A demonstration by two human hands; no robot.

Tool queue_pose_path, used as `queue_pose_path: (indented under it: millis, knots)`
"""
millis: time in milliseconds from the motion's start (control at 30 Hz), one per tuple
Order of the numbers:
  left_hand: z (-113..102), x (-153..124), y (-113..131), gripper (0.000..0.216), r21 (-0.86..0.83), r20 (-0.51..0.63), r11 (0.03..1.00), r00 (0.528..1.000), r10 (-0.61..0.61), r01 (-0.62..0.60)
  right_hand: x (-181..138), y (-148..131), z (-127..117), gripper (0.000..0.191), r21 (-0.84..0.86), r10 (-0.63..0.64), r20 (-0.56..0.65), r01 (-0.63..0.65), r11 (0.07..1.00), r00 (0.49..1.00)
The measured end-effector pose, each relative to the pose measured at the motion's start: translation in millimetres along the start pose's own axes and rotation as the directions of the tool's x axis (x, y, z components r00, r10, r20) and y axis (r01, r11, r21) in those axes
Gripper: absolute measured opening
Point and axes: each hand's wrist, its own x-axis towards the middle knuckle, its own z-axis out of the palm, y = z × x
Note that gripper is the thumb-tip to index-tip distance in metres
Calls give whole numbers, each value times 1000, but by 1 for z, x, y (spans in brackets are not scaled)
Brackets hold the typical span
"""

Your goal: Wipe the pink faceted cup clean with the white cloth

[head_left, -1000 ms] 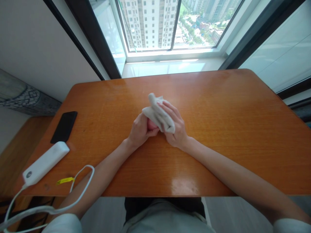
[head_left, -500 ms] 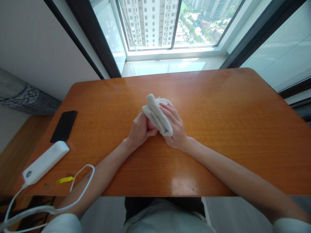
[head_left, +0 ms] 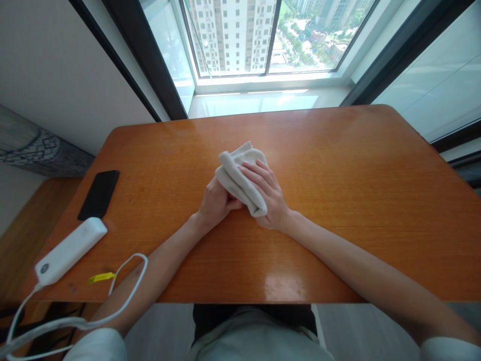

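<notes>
A: Right hand [head_left: 271, 200] is wrapped round a white cloth [head_left: 240, 175], fingers laid flat over the roll, holding it mid-bench. Left hand [head_left: 216, 203]?

B: Closed into a loose fist under the cloth's near end, pinching smth there. Can't tell if it's the cloth's edge or another item, it's hidden btw the two hands.

A: Where's the cloth sit exactly?

B: Centre of the bench [head_left: 338, 165], far end resting on the wood, near end lifted in the hands.

A: Risks?

B: Prob the roll loosening. The top layers look slack, so if the right hand's hold eases, the fold could spring open. Also the grip's uneven, w/ one end unsupported.

A: Anything nearby to snag?

B: Not rly. Phone [head_left: 98, 194], white charger block [head_left: 69, 250] and its cable [head_left: 128, 291] lie well apart at the left edge.
</notes>
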Motion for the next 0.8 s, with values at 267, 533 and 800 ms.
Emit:
queue_pose_path:
  millis: [267, 533, 800]
  knots:
    - [0, 5, 6, 67, 20, -53, 997, 995, 82, -81, 0, 11, 5, 53, 182, 539, -153, -513, 839, 828]
    - [2, 1, -1, 53, 30, -31, 999, 999, 19, -18, 4, 5, 1, 52, 102, 205, -58, -198, 975, 977]
    - [1, 0, -3, 60, 25, -42, 998, 997, 67, -66, 3, -1, 0, 52, 73, 149, -36, -146, 987, 988]
